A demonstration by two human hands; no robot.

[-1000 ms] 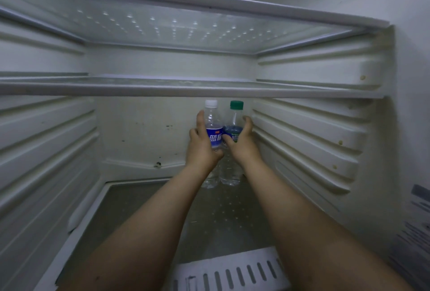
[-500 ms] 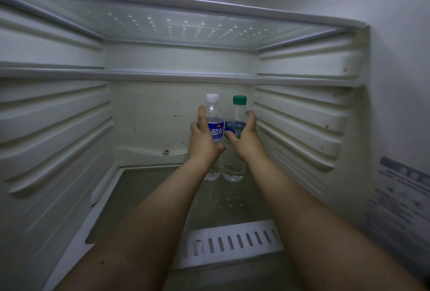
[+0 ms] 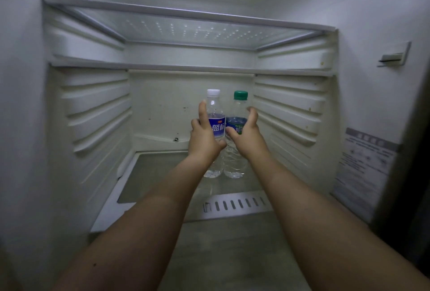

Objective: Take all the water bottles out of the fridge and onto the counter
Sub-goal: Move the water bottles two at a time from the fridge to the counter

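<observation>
White-capped bottle (image 3: 215,113) gripped at label by left hand (image 3: 204,138). Green-capped bottle (image 3: 237,113) gripped at label by right hand (image 3: 244,136). Both bottles held upright, side by side, apparently touching, inside fridge compartment above bottom glass shelf (image 3: 149,174); contact of bases with shelf cannot be told. Counter not in view.

Risks, judged:
- Slip from grip, if plastic is wet with condensation.
- Caps struck against upper shelf edge (image 3: 186,68), if bottles are raised during withdrawal.
- Bottles knocked together, grip loosened.
</observation>
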